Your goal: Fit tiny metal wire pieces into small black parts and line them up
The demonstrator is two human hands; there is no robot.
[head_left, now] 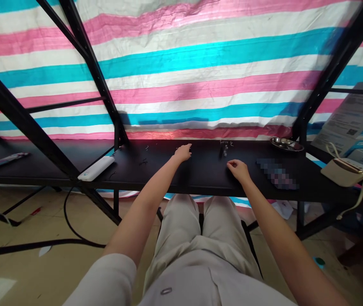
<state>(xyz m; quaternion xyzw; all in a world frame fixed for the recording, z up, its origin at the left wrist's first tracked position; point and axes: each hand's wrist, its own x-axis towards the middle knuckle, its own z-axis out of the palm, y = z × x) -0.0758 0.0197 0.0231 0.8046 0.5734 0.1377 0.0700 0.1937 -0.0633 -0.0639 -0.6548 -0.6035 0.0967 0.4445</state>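
My left hand (183, 152) reaches out over the black tabletop (205, 172), its fingers stretched forward and apart. Tiny dark bits show beside its fingertips, too small to name. Closer to the table's front edge, my right hand (239, 170) has its fingers curled into a pinch; whatever they may hold is hidden. Between the hands and farther back lies a group of small silvery and dark pieces (224, 149), some in a short row. Left of my left hand are a few small dark thin pieces (143, 162) and tiny pale pieces (147, 148).
A white oblong device (97, 168) lies at the left by a black frame post. On the right are a round metal dish (286, 144), a blurred-out flat object (277, 173) and a beige pouch (342, 172) with a strap. Boxes (353, 114) stand beyond. Striped sheeting (200, 89) hangs behind.
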